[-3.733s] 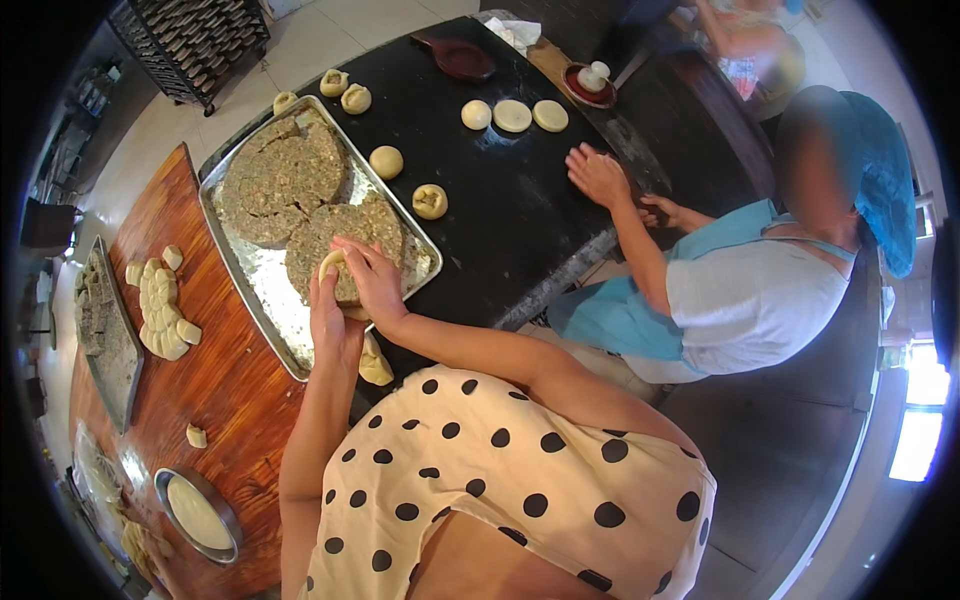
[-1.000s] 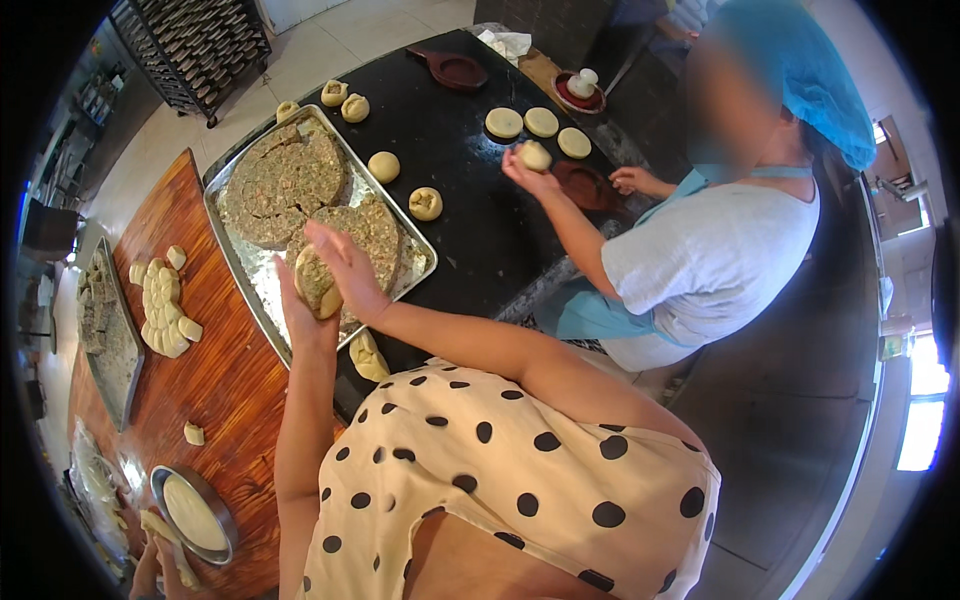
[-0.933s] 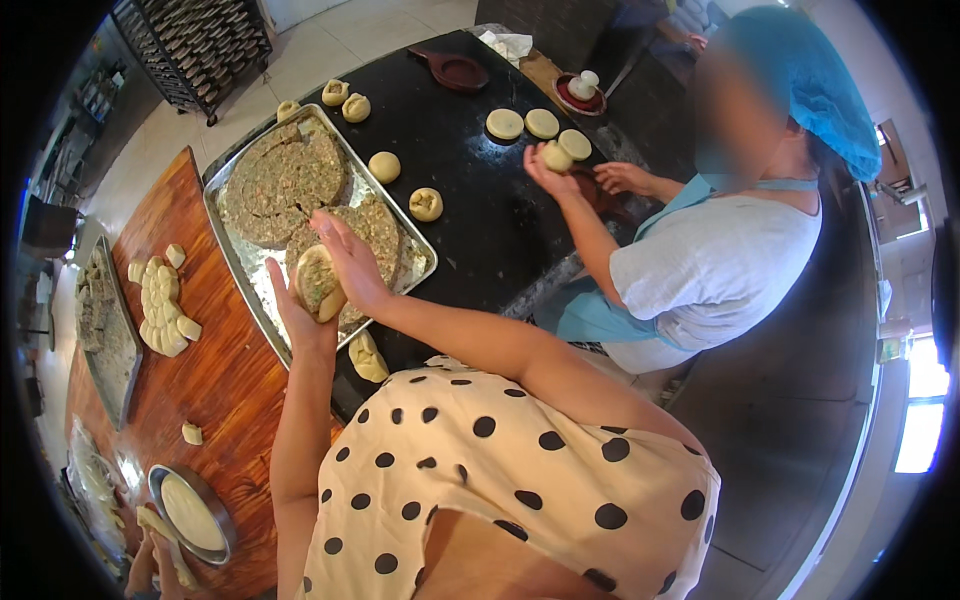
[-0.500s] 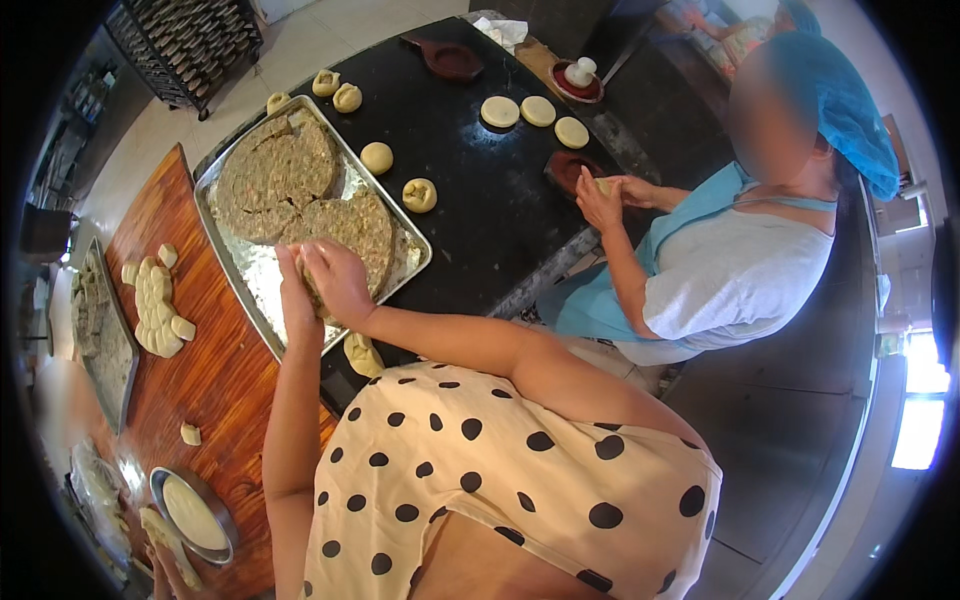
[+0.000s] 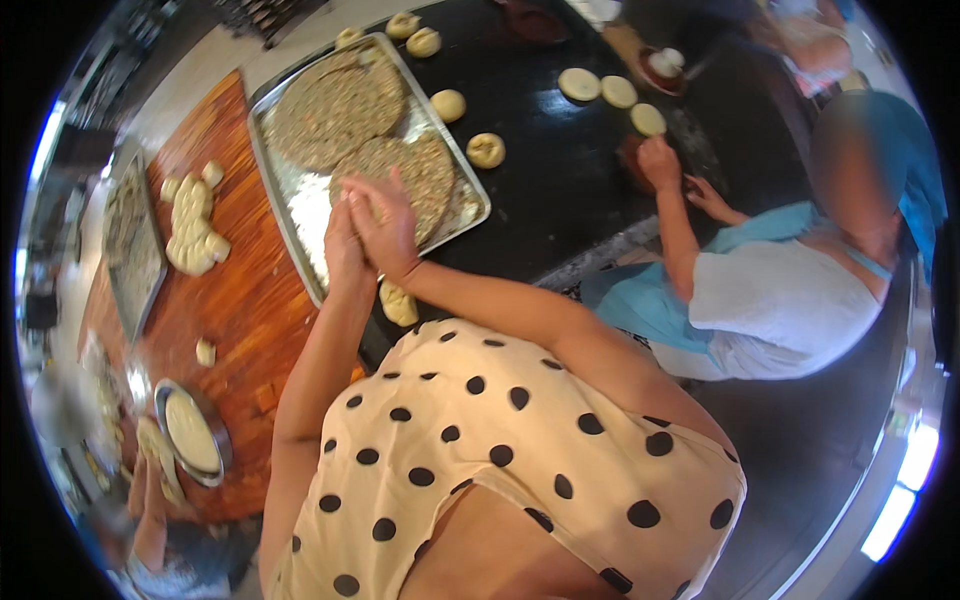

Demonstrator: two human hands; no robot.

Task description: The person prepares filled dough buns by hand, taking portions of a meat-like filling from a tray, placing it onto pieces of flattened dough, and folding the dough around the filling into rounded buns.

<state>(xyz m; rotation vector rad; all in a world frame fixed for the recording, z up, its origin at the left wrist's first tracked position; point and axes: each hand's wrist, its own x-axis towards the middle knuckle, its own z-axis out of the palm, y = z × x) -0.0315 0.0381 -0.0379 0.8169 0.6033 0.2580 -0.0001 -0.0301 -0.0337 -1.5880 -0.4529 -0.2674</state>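
Observation:
Over the near end of a metal tray (image 5: 308, 212), my left hand (image 5: 346, 245) and my right hand (image 5: 392, 225) are pressed together palm to palm. Whatever lies between the palms is hidden. On the tray spread two thick, flat mounds of speckled filling, a far mound (image 5: 338, 105) and a near mound (image 5: 430, 165) partly behind my right hand. A pale piece of dough (image 5: 398, 305) sits just below my wrists, beside the tray. Gathered dough balls, among them a pleated bun (image 5: 486, 151) and a smooth ball (image 5: 448, 105), stand along the tray's right side.
Flat dough discs (image 5: 579, 84) lie on the black griddle (image 5: 540, 190), where a co-worker's hand (image 5: 658, 165) reaches in from the right. Cut dough pieces (image 5: 197, 230), a second tray (image 5: 150, 290) and a metal bowl (image 5: 226, 440) are on the wooden table (image 5: 265, 330). Another person's hands (image 5: 150, 485) are lower left.
My view has shifted, so the scene sits farther right and higher. My hands have gone from cupped to pressed flatter together. The co-worker has parted their hands and reached toward the nearest disc.

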